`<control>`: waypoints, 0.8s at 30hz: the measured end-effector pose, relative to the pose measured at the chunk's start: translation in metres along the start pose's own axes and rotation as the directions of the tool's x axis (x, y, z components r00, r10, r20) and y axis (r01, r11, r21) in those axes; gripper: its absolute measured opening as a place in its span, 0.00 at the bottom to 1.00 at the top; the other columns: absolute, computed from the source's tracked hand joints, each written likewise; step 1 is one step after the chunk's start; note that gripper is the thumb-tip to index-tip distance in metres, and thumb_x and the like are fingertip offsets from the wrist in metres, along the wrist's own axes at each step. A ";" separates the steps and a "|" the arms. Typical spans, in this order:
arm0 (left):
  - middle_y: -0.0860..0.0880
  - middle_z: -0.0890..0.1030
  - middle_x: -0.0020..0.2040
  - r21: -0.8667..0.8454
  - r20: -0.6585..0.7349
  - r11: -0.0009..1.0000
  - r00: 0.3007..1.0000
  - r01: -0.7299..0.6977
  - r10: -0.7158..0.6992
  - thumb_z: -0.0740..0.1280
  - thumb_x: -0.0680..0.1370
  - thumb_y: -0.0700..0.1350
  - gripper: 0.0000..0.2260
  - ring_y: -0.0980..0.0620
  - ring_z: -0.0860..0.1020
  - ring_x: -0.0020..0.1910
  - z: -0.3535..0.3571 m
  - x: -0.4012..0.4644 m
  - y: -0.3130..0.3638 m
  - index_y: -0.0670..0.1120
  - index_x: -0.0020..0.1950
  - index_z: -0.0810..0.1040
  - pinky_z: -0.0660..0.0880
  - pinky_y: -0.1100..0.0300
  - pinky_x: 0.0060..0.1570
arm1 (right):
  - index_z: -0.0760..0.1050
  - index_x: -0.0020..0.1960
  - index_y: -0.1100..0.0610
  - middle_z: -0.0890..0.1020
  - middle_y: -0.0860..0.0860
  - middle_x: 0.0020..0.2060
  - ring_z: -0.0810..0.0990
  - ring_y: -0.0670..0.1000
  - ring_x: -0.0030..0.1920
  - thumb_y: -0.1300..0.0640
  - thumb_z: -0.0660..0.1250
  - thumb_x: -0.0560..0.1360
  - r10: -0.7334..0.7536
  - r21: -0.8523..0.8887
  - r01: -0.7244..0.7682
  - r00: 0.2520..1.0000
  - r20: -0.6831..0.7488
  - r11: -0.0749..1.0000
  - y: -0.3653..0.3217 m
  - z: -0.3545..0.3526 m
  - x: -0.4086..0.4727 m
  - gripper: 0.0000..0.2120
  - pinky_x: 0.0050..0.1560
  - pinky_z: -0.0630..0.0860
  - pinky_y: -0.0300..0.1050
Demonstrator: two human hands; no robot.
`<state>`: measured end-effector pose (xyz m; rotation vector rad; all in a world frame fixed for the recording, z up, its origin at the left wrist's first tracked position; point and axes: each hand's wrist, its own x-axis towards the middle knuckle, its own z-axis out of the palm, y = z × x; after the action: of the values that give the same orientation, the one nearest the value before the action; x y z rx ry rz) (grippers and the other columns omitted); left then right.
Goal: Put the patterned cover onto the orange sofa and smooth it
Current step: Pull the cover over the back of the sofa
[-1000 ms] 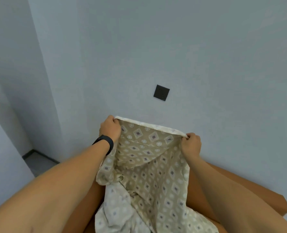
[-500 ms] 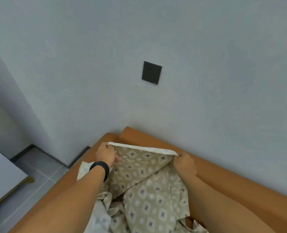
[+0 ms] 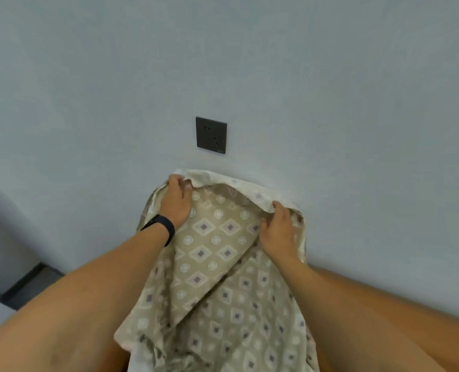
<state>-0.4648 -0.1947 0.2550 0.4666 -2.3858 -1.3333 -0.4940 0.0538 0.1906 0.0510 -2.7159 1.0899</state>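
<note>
One patterned cover (image 3: 217, 269), its hem gripped by two hands' curled fingers (image 3: 181, 183).

Since half a second ago I see the patterned cover (image 3: 214, 264) lifted again, its top hem now up against the wall just below the dark socket plate (image 3: 211, 135). The left hand (image 3: 178, 200) and right hand (image 3: 278, 232) have risen with it. The orange sofa (image 3: 384, 304) back's corner, bare a moment ago, is now hidden behind the cloth.
</note>
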 end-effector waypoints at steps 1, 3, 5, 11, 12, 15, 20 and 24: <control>0.46 0.74 0.66 0.033 0.122 0.999 0.993 -0.005 0.001 0.61 0.83 0.49 0.20 0.43 0.75 0.63 0.008 0.001 -0.016 0.48 0.73 0.60 0.70 0.59 0.58 | 0.52 0.79 0.52 0.66 0.58 0.72 0.66 0.62 0.71 0.56 0.64 0.77 0.040 -0.019 -0.038 0.993 0.113 0.999 0.008 0.008 -0.004 0.35 0.68 0.67 0.60; 0.48 0.66 0.74 0.200 0.368 0.980 0.927 -0.006 -0.070 0.65 0.81 0.51 0.37 0.43 0.72 0.69 0.028 -0.003 -0.053 0.54 0.81 0.43 0.68 0.56 0.64 | 0.35 0.80 0.46 0.60 0.56 0.76 0.60 0.60 0.74 0.52 0.63 0.77 0.085 -0.075 -0.066 0.954 0.289 0.995 0.025 0.026 -0.018 0.44 0.71 0.61 0.61; 0.47 0.58 0.80 0.414 0.540 0.906 0.825 -0.091 -0.164 0.67 0.79 0.54 0.46 0.42 0.70 0.72 0.049 -0.009 -0.095 0.63 0.77 0.29 0.69 0.52 0.67 | 0.24 0.76 0.42 0.55 0.54 0.79 0.55 0.59 0.78 0.47 0.62 0.78 0.113 -0.138 -0.057 0.888 0.446 0.989 0.045 0.049 -0.034 0.48 0.74 0.53 0.65; 0.51 0.46 0.83 0.610 0.667 0.734 0.692 -0.297 -0.275 0.50 0.80 0.68 0.35 0.46 0.49 0.81 0.102 0.031 -0.185 0.61 0.80 0.35 0.49 0.47 0.78 | 0.31 0.79 0.44 0.53 0.50 0.80 0.47 0.57 0.80 0.32 0.43 0.80 0.145 -0.486 0.147 0.846 0.513 0.862 0.088 0.115 -0.028 0.35 0.77 0.39 0.60; 0.51 0.48 0.83 0.600 0.680 0.739 0.682 -0.307 -0.269 0.48 0.80 0.69 0.33 0.46 0.49 0.81 0.107 0.040 -0.192 0.61 0.81 0.41 0.49 0.47 0.78 | 0.37 0.80 0.43 0.57 0.49 0.79 0.51 0.56 0.79 0.30 0.41 0.79 0.146 -0.491 0.142 0.853 0.501 0.859 0.091 0.122 -0.024 0.35 0.78 0.40 0.58; 0.49 0.62 0.79 0.568 0.680 0.747 0.709 -0.345 -0.190 0.48 0.81 0.68 0.27 0.44 0.60 0.77 0.113 0.066 -0.195 0.60 0.77 0.63 0.57 0.48 0.74 | 0.49 0.80 0.40 0.64 0.45 0.77 0.60 0.52 0.77 0.27 0.38 0.77 0.146 -0.503 0.110 0.885 0.442 0.857 0.091 0.130 -0.011 0.35 0.78 0.49 0.53; 0.50 0.81 0.55 0.618 0.666 0.678 0.724 -0.398 -0.181 0.47 0.78 0.70 0.29 0.47 0.79 0.51 0.111 0.100 -0.203 0.54 0.52 0.82 0.73 0.53 0.51 | 0.62 0.76 0.41 0.73 0.45 0.71 0.70 0.52 0.71 0.27 0.41 0.76 0.171 -0.581 0.086 0.912 0.373 0.810 0.086 0.146 -0.007 0.35 0.75 0.59 0.53; 0.50 0.84 0.44 0.672 0.623 0.649 0.747 -0.358 -0.233 0.47 0.73 0.75 0.33 0.47 0.79 0.41 0.119 0.117 -0.209 0.52 0.42 0.82 0.76 0.55 0.46 | 0.72 0.67 0.41 0.82 0.48 0.59 0.80 0.54 0.59 0.26 0.41 0.75 0.266 -0.574 0.045 0.854 0.447 0.818 0.079 0.148 0.022 0.34 0.59 0.74 0.51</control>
<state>-0.6009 -0.2639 0.0349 0.0583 -3.5216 -0.3393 -0.5516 0.0110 0.0375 0.0907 -3.4573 0.2407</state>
